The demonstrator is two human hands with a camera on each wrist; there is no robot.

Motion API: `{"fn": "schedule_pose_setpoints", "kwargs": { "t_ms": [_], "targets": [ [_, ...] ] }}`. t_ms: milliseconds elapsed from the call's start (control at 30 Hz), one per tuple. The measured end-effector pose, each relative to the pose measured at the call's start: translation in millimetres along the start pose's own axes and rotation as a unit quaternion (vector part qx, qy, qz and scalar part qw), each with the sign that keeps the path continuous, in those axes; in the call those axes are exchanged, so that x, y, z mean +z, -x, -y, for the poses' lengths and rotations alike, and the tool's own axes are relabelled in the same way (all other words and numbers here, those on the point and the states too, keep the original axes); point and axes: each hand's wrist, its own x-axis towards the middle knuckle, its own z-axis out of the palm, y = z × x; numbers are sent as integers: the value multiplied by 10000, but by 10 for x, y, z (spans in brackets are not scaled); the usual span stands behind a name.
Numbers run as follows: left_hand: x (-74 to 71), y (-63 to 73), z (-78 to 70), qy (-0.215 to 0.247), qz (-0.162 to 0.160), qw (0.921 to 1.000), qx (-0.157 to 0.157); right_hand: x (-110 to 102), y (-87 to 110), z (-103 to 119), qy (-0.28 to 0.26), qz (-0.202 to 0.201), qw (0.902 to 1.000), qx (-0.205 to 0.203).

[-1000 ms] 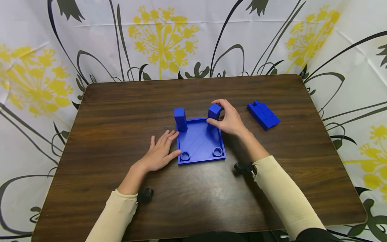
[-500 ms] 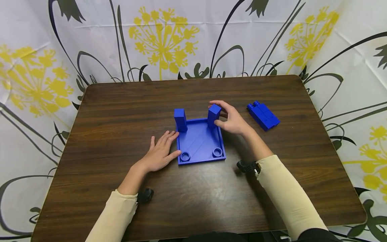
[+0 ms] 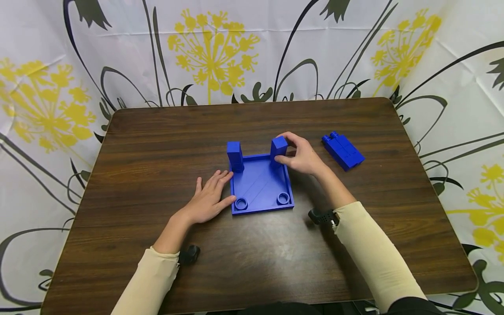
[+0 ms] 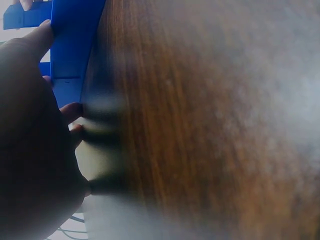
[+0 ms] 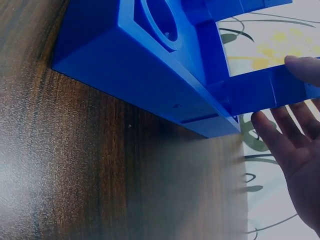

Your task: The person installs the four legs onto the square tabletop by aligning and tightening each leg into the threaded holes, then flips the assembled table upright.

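Observation:
A blue square panel [image 3: 260, 183] with a raised rim lies on the table, two round sockets showing along its near side. One blue square post [image 3: 235, 156] stands upright at its far left corner. At the far right corner stands a second blue post [image 3: 278, 148], which my right hand [image 3: 302, 155] grips between thumb and fingers. The right wrist view shows that thumb [image 5: 302, 69] laid on the post, fingers on its other side. My left hand [image 3: 206, 201] lies with fingers spread against the panel's left edge, its thumb [image 4: 40, 40] touching the side wall in the left wrist view.
Two more blue posts [image 3: 343, 151] lie side by side on the brown wooden table [image 3: 169, 140], to the right of my right hand. A white curtain [image 3: 134, 48] with a floral print hangs behind the table and along its sides.
My right hand loosened around the far right post, moved slightly right, then took hold again with the thumb across its front. The post has turned a little. Left hand and panel stayed put.

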Motion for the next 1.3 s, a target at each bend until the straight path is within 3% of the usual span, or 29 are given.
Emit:
{"fn": "schedule_pose_setpoints", "kwargs": {
  "t_ms": [400,1300],
  "targets": [
    [-5,-4,0,18,23,10000,-17,43,-14,-57,441,-364,9984,-16],
    [6,-9,5,-3,-14,10000,10,92,-3,-72,741,-765,9942,-156]
  ]
}}
